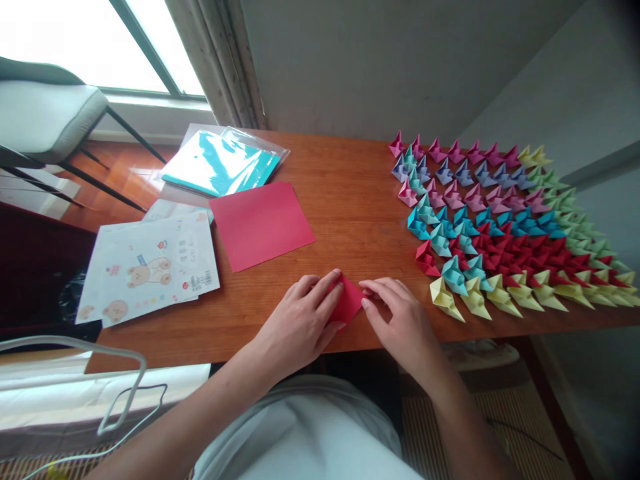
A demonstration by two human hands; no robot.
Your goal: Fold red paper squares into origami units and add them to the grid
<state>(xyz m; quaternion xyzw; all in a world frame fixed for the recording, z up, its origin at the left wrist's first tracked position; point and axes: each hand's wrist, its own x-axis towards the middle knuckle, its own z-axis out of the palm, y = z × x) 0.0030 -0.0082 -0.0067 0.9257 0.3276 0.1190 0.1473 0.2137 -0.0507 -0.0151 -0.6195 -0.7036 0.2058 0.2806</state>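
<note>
A small folded piece of red origami paper [349, 301] lies on the wooden table near its front edge, with one corner pointing right. My left hand [307, 313] rests on its left part, fingers stretched out and laid flat over the paper, hiding that side. At the right corner, my right hand [395, 313] pinches the paper between thumb and index finger. Just beyond the hands is a stack or sheet of red paper [263, 227]. Rows of folded paper pieces [465, 230] in several colours stand to the right of my right hand.
A clear plastic packet of turquoise paper [220, 163] lies at the back left. Bear-printed white packaging sheets [155, 267] overlap near the left edge of the wooden table [350, 180]. A chair [55, 113] stands by the window, and a white cable [135, 400] hangs at lower left.
</note>
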